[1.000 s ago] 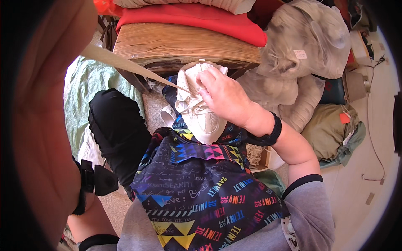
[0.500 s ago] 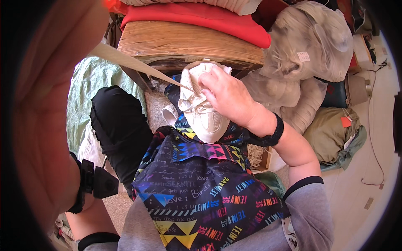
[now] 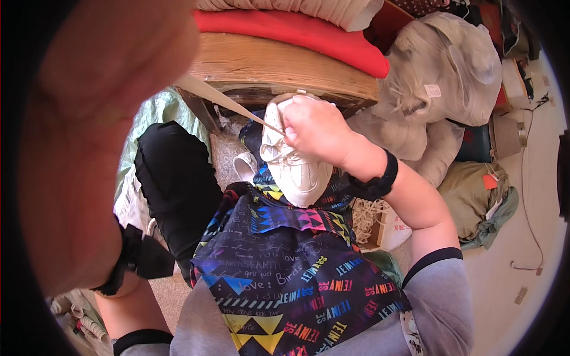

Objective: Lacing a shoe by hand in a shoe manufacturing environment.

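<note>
A white lace-up sneaker [image 3: 300, 181] lies toe toward me against the wooden bench's edge, over my patterned apron [image 3: 297, 261]. My right hand [image 3: 317, 127] is closed over its upper part, with thumb and fingers pinched where the flat cream shoelace [image 3: 231, 105] meets the shoe. The lace runs taut up and left to my left hand [image 3: 107, 148], which is raised very near the camera, large and blurred. That hand's fingertips are hidden, but the lace ends at it and is pulled tight. Part of another white shoe [image 3: 244, 166] shows beside the sneaker.
Beyond the sneaker stands a wooden bench [image 3: 285, 62] with a folded red cloth [image 3: 297, 32] on it. Filled clear plastic bags [image 3: 445, 59] sit at far right, above an olive bundle [image 3: 472, 196]. A box of loose laces [image 3: 369, 219] is by my right arm. A cable [image 3: 531, 225] lies on the floor.
My left hand has moved right across the upper left of the view, still drawing the lace tight. My right hand's fingers have curled closer together over the sneaker.
</note>
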`<state>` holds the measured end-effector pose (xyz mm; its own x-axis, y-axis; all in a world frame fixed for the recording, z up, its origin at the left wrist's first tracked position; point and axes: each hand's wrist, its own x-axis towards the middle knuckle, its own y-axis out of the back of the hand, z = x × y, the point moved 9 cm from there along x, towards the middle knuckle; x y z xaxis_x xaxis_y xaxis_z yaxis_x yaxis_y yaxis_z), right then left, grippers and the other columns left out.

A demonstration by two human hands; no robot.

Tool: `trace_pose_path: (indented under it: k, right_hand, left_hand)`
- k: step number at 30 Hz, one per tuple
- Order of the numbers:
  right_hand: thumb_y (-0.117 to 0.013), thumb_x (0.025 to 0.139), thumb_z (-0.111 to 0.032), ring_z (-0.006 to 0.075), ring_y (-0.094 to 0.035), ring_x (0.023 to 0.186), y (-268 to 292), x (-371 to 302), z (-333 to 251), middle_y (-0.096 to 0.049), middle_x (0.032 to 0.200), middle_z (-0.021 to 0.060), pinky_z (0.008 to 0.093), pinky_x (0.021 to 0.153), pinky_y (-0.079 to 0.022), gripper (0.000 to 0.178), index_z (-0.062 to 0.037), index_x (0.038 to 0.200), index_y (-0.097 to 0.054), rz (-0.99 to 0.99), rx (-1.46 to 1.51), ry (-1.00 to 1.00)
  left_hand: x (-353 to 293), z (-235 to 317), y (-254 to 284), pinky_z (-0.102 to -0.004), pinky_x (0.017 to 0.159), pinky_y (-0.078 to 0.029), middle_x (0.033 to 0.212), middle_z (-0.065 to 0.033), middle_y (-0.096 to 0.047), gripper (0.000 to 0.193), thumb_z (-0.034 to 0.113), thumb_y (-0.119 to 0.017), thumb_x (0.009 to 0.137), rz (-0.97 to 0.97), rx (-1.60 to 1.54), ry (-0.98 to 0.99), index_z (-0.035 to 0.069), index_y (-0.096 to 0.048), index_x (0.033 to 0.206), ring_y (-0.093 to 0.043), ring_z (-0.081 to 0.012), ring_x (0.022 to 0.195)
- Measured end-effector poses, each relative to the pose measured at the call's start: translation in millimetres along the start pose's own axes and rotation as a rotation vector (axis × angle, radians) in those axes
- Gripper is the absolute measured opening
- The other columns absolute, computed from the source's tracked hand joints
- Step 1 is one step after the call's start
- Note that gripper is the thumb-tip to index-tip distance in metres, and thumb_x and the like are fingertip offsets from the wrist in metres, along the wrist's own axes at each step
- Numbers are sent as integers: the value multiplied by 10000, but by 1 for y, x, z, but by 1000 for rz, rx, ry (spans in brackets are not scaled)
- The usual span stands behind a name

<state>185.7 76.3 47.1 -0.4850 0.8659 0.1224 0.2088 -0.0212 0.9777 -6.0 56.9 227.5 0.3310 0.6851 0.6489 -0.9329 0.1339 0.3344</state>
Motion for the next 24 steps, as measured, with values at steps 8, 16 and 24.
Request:
trace_pose_path:
  k: [8,16,24]
  right_hand:
    - [-651,753,-111,296,-625,810,12,-1,19,-583,843,123,396,733,-515,80,-56,806,-627,2,371,-163]
    - [-656,787,-95,271,-591,781,5,-2,24,-545,838,104,369,710,-495,134,-60,907,-608,33,351,-22]
    - [-545,968,-192,223,-596,1106,183,46,-33,-622,1166,112,339,901,-502,246,-31,1148,-592,162,1596,626]
  left_hand:
    - [5,24,-15,-162,606,-376,889,-37,-585,453,86,-514,962,3,196,-94,-38,-411,1386,-463,-42,715]
    - [-53,-84,-97,-179,647,-446,869,-34,-680,186,71,-544,971,-203,-533,673,13,-586,1143,-538,-34,692]
    - [-73,-119,-95,-180,629,-433,819,-30,-662,131,113,-552,975,-142,-560,794,25,-600,1059,-523,-39,665]
